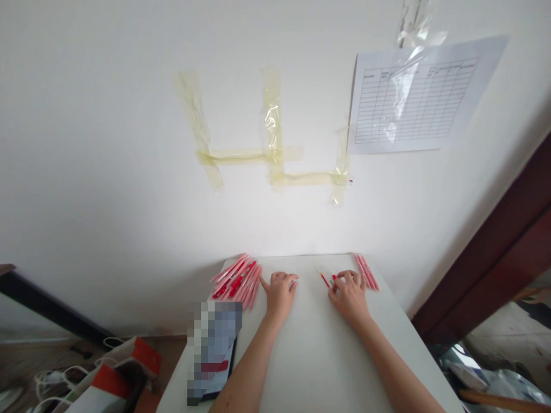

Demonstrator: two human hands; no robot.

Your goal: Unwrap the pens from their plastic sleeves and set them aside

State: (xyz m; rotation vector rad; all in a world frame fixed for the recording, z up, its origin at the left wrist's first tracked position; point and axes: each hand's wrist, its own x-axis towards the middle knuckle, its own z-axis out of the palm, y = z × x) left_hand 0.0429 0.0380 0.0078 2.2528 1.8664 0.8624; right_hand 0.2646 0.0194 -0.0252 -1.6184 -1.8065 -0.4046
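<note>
My right hand [349, 291] is at the right of the white table, fingers closed around a thin red pen refill [324, 280] with a yellowish pointed tip. A small red piece [334, 277] shows by its fingertips; which part it is I cannot tell. Just right of this hand lie several pink pens [367, 272] side by side. My left hand [280, 293] rests at mid-table, thumb and index finger drawn together, little finger stretched toward a heap of pink and red pens [236, 281]. Anything in its pinch is too small to make out.
A phone-like device [215, 353], its screen blurred out, lies on the table's [301, 367] left side. Behind stands a white wall with yellowed tape [273, 126] and a printed sheet [413, 97]. Boxes and white cables [107, 373] are on the floor at lower left.
</note>
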